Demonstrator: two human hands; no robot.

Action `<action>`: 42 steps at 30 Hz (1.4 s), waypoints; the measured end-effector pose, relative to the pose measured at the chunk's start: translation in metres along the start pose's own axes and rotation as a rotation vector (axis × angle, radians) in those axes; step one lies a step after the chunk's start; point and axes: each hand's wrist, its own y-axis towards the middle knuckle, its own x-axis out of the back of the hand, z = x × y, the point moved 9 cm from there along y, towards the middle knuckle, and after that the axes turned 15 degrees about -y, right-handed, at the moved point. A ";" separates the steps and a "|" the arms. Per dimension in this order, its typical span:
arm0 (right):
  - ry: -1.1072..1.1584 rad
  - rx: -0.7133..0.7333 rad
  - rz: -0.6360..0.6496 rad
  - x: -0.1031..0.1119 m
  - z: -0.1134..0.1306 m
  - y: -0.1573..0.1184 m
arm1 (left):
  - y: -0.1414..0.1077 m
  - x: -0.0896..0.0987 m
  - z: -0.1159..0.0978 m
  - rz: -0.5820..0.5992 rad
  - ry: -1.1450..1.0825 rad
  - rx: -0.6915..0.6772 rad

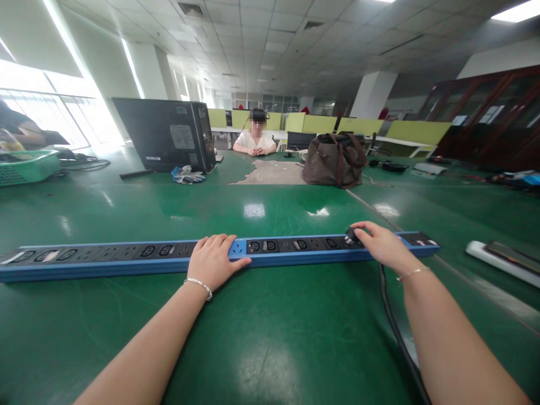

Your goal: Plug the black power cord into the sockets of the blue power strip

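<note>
A long blue-edged power strip (287, 260) with rows of black sockets lies across the green table in front of me. My left hand (214, 257) grips it left of its middle, fingers over the top and thumb along the near edge, beside a blue socket (238, 249). Toward the strip's right end, my right hand (382, 243) pinches a black plug (350, 233), its metal prongs pointing left and down just over the sockets. Whether the prongs touch the strip I cannot tell. From under that hand a thick black cord (390, 309) runs down to the bottom edge.
Farther back stand a black computer tower (169, 135), gloves (188, 175) and a brown bag (335, 159). A green basket (29, 167) is at the left, a white power strip (502, 263) at the right. Another person (255, 138) sits across the table.
</note>
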 end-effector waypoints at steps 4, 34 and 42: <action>-0.148 0.030 0.052 -0.012 0.003 0.001 | 0.000 0.000 0.001 0.004 -0.004 0.009; -0.621 -0.088 0.121 -0.021 0.035 -0.020 | 0.000 0.000 0.000 0.019 -0.022 0.018; -0.576 -0.089 0.108 -0.024 0.026 -0.016 | 0.000 -0.001 0.002 0.020 -0.014 0.022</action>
